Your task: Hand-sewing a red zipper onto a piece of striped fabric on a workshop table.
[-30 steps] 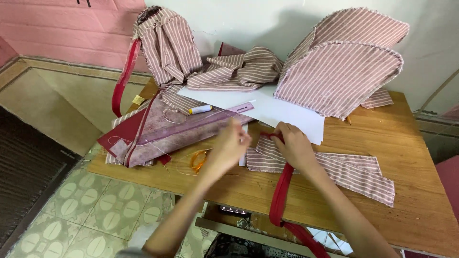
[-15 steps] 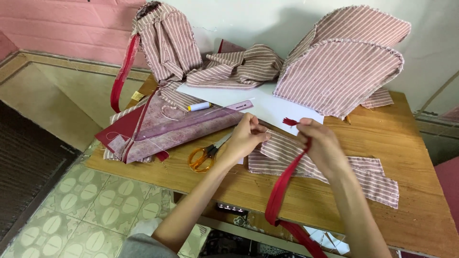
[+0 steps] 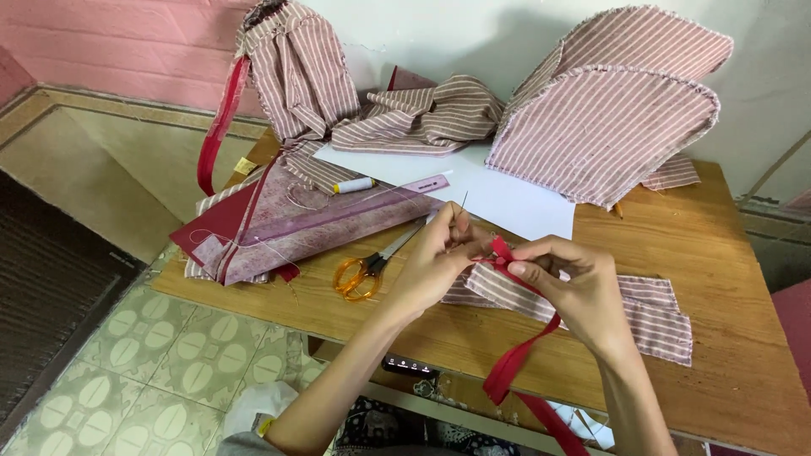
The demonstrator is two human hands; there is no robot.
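My left hand (image 3: 439,257) pinches a thin metal needle (image 3: 463,205); my right hand (image 3: 574,283) pinches the red fabric strap (image 3: 524,355) over the wooden tabletop (image 3: 726,338).

A home sewing corner: wooden table (image 3: 726,355) strewn with striped fabric pieces (image 3: 604,127), scissors (image 3: 372,266), tiled floor (image 3: 144,355).

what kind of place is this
Probably a small home sewing workspace: a wooden table against a wall holds striped fabric pieces, orange-handled scissors and a ruler, while both hands work a red strip.
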